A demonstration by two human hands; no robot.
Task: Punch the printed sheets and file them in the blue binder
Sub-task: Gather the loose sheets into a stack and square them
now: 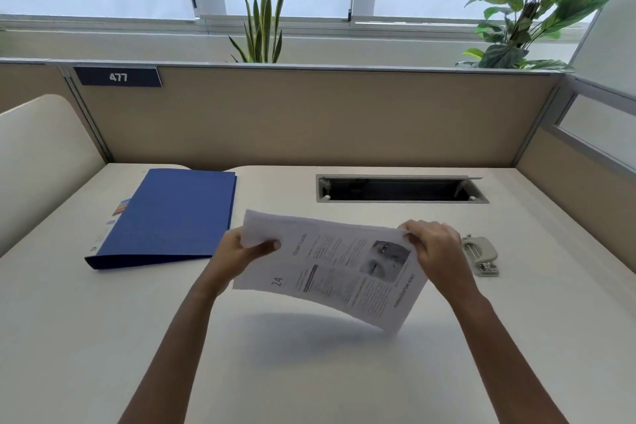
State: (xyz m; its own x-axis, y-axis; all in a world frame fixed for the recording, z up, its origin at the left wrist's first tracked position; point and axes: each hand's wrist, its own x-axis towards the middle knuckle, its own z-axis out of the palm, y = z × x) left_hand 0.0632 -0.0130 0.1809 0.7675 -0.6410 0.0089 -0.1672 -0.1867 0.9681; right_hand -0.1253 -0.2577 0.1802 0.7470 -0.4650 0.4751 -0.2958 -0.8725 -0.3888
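The printed sheets [330, 268] hang in the air above the middle of the desk, sagging slightly, with text and a photo facing up. My left hand [237, 255] grips their left edge, thumb on top. My right hand [435, 251] pinches the far right corner. The blue binder [172, 217] lies closed and flat on the desk to the left of the sheets, spine toward me. A grey hole punch [480, 255] sits on the desk just right of my right hand, untouched.
A white desk [309, 372] has an open cable slot [401, 189] at the back right. Beige partition panels [309, 120] wall the back and right; a rounded white divider [41, 155] stands left. Plants stand behind the partition.
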